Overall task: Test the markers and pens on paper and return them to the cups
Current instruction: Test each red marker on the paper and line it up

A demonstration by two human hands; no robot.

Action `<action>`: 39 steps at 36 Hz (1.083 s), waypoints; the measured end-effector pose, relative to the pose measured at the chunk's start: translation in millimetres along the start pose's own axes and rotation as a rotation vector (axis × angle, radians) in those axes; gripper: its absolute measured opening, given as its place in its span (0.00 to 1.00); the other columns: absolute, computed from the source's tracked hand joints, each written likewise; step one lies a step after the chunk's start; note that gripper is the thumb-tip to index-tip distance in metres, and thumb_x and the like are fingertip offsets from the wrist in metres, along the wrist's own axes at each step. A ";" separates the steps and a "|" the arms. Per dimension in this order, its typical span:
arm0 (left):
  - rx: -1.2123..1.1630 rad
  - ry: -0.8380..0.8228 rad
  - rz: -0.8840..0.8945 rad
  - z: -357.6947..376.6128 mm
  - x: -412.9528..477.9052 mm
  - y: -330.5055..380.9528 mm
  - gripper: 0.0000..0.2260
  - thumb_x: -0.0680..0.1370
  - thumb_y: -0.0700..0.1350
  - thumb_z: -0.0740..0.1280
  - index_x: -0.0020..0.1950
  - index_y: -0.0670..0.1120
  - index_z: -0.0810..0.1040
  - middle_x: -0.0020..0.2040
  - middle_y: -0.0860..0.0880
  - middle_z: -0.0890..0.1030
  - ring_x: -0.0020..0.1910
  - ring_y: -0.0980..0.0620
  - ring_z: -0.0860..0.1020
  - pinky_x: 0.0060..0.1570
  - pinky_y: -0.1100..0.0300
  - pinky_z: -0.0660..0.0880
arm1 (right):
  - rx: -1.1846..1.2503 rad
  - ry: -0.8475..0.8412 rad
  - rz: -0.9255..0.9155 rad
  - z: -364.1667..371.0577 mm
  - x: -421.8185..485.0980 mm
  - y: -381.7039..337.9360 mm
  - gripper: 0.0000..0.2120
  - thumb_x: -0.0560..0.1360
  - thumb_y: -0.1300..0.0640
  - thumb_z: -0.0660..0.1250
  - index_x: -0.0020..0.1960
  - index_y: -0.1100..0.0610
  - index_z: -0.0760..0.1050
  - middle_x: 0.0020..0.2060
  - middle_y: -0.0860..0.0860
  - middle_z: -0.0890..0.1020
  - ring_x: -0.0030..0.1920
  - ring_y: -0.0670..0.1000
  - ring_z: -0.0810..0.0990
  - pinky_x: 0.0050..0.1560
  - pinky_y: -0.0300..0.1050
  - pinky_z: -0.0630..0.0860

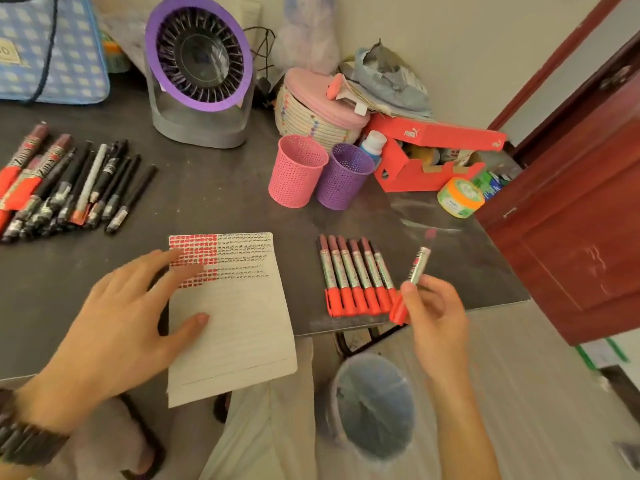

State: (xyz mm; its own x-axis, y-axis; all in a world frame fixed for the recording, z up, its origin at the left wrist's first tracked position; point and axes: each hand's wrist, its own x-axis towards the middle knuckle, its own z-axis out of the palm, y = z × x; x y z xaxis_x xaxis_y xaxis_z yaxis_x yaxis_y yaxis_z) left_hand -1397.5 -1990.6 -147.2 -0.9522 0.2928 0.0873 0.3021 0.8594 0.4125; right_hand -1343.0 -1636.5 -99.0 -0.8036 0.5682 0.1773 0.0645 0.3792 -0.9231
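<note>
Right grip (434, 313) pinches a red marker (419, 266) between thumb and curled fingers, red end lowest, tilted over the near edge of the bench (214, 188). It is just beside a row of six like markers (356, 278) lying side by side. Left grip (121, 317), fingers spread, presses flat on the lined paper (239, 327), whose top carries red and black test marks. Farther back stand a pink cup (298, 171) and a purple cup (344, 176), touching. Well to the left lies a heap of pens (76, 185).
</note>
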 end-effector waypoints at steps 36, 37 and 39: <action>0.056 -0.062 -0.014 0.2 -0.7 5.8 0.36 0.75 0.76 0.47 0.78 0.62 0.63 0.80 0.59 0.57 0.80 0.56 0.52 0.79 0.48 0.45 | -0.622 -0.263 0.088 -18.2 82.3 40.5 0.03 0.77 0.47 0.71 0.49 0.40 0.83 0.39 0.35 0.82 0.43 0.37 0.78 0.46 0.40 0.70; 0.057 -0.062 -0.015 0.1 -0.7 6.0 0.35 0.75 0.76 0.47 0.78 0.62 0.63 0.80 0.59 0.56 0.80 0.56 0.52 0.79 0.48 0.44 | -0.624 -0.265 0.089 -17.7 82.2 40.6 0.03 0.77 0.47 0.71 0.49 0.39 0.83 0.39 0.35 0.82 0.43 0.37 0.78 0.45 0.39 0.70; 0.063 -0.061 -0.015 0.1 -0.7 5.9 0.35 0.75 0.76 0.47 0.79 0.63 0.62 0.80 0.60 0.55 0.80 0.57 0.51 0.78 0.50 0.43 | -0.629 -0.264 0.087 -17.1 82.1 40.6 0.03 0.77 0.46 0.71 0.48 0.39 0.83 0.39 0.35 0.81 0.42 0.37 0.78 0.43 0.34 0.69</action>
State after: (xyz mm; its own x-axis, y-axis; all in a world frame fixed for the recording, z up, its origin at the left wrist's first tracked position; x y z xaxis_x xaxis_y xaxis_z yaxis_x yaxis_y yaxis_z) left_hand -1395.0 -1985.7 -144.9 -0.9526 0.3033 0.0251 0.2921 0.8878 0.3556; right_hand -1396.2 -1562.0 -116.1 -0.8921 0.4489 -0.0517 0.4024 0.7373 -0.5426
